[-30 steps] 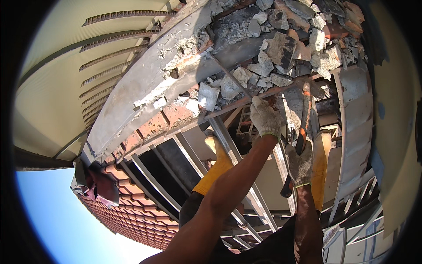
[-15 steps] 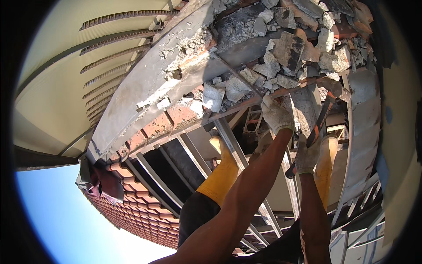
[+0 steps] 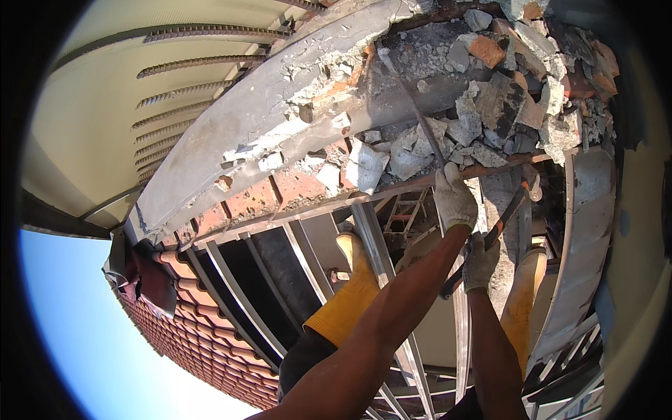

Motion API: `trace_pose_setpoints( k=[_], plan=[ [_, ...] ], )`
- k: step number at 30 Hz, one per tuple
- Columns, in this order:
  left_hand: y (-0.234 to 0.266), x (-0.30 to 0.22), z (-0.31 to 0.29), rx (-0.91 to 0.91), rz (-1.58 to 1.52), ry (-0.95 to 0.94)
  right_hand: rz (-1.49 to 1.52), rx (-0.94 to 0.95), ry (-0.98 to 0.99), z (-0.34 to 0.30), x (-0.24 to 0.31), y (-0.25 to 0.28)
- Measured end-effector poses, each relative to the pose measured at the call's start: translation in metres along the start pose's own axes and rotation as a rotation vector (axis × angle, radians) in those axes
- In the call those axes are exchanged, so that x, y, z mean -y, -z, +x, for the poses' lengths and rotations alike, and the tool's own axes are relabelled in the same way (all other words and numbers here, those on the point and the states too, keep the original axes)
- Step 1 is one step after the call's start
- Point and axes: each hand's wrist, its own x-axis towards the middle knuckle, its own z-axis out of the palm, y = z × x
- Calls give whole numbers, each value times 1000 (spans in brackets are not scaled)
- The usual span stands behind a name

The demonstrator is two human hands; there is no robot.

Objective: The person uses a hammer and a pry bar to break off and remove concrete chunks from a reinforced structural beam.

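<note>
My left hand point(image 3: 453, 197), in a dirty white glove, is closed around a thin steel bar point(image 3: 413, 105) that runs up into broken concrete rubble point(image 3: 490, 105). My right hand point(image 3: 480, 262), also gloved, grips the black and orange handle of a hammer point(image 3: 498, 224); its head lies near the rusty metal rail point(image 3: 420, 183) at the rubble's edge. Both forearms rise from the lower edge. My yellow rubber boots point(image 3: 350, 294) stand on metal frame bars below.
A broken concrete slab edge point(image 3: 259, 140) with red brick under it runs diagonally. Bare rebar ends point(image 3: 210, 63) stick out at the upper left. Below lie a red tiled roof point(image 3: 203, 336), metal frame rails point(image 3: 238, 287) and open sky.
The hammer has come down from upright to a slanted position, its head now near the rail. My left hand stays on the bar. The view has tilted, shifting the rubble rightward.
</note>
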Motion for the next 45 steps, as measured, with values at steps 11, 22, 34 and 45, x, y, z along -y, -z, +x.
trace_pose_setpoints(
  k=[11,22,34,45],
  plan=[
    [111,-32,-112,44,-218,145,-197,55,-269,-156,104,88],
    [357,-49,-189,-82,-1000,614,-1035,472,510,-157,215,100],
    [373,62,-220,-229,-933,617,320,804,1230,-331,516,-234],
    [319,79,-212,-190,-1029,662,-1096,481,536,-241,365,-201]
  ],
)
